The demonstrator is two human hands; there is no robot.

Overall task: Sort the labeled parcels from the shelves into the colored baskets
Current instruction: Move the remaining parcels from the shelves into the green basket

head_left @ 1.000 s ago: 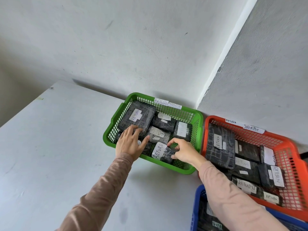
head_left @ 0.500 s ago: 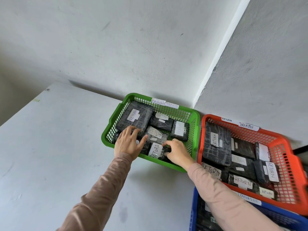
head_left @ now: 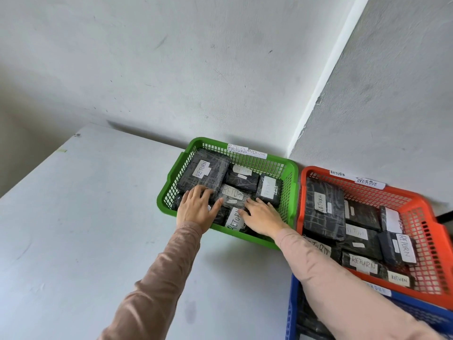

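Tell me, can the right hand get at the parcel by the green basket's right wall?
Probably yes. The right hand lies flat in the green basket, and that parcel sits uncovered on top just beyond it, with nothing between them.

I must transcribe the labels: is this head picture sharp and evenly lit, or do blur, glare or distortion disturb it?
Head view: soft even light, little glare; faint shadows on the table under the sleeves and the green basket; its RETURN labels mostly read clearly; the label on the blue basket is blurred and half hidden; the wide lens stretches the picture's lower edge.
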